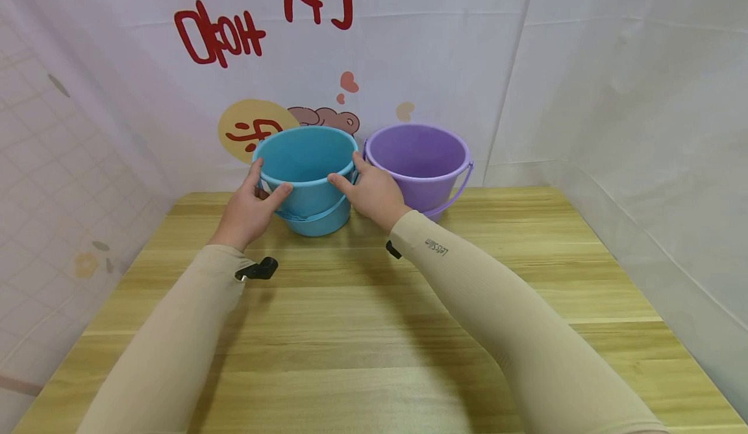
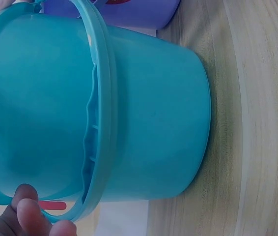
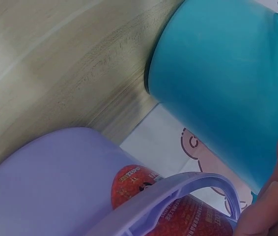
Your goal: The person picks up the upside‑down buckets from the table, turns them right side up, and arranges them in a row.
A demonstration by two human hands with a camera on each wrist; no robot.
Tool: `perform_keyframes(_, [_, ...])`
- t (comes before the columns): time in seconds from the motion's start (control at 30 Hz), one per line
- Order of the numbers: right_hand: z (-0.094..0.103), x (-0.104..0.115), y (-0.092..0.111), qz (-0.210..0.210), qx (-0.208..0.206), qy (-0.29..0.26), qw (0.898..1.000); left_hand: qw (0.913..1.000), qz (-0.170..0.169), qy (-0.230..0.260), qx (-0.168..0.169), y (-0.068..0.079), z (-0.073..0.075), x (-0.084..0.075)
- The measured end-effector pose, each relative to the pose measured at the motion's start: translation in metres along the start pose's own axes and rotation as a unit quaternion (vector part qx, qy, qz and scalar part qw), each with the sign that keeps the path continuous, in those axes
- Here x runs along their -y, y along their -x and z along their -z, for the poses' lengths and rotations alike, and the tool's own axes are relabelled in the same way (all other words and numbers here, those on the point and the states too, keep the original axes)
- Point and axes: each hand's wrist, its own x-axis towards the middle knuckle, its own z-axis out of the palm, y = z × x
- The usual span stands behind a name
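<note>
A light-blue plastic bucket stands upright near the back of the wooden table, its handle hanging down in front. My left hand holds its rim at the left, thumb on the front and fingers along the side. On the opposite side, my right hand grips the rim too, its thumb at the front and a finger at the edge. The left wrist view has the blue bucket large, with left fingertips by the handle's end. A purple bucket stands just right of it, close behind my right hand.
The wooden table stretches toward me in front of the buckets. Behind them hangs a white printed cloth, with more cloth along both sides. The purple bucket's red label shows in the right wrist view.
</note>
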Motion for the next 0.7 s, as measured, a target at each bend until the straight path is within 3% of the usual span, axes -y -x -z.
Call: perform_keyframes(0.7, [-0.0014,0.0012,0.0039,0.008,-0.016,-0.002,1.000,1.0000,0.004,-0.003,-0.005,-0.0019,-0.0019,0.0030])
